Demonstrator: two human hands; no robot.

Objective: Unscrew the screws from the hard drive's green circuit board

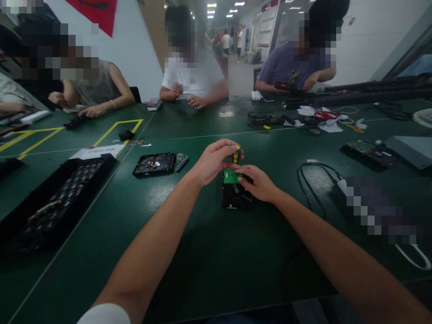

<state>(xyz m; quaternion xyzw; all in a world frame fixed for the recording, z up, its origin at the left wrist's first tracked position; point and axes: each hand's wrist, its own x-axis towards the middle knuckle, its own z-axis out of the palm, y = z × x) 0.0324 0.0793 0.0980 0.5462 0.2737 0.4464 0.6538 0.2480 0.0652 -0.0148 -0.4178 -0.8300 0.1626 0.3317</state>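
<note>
In front of me a hard drive (236, 197) lies on the green table, its green circuit board (231, 176) facing up at the far end. My left hand (218, 159) is closed around the yellow and black handle of a screwdriver (237, 154), held upright over the board. The screwdriver's tip is hidden behind my fingers. My right hand (255, 182) rests at the drive's right side, fingers bent over the edge of the board near the screwdriver. Whether those fingers pinch the drive or something small, I cannot tell.
To the left are another hard drive (154, 164), a loose circuit board (182, 162) and a long black tray (64, 198) with parts inside. On the right lie a black cable (303, 180) and another drive (367, 154). Several people sit across the table (202, 270).
</note>
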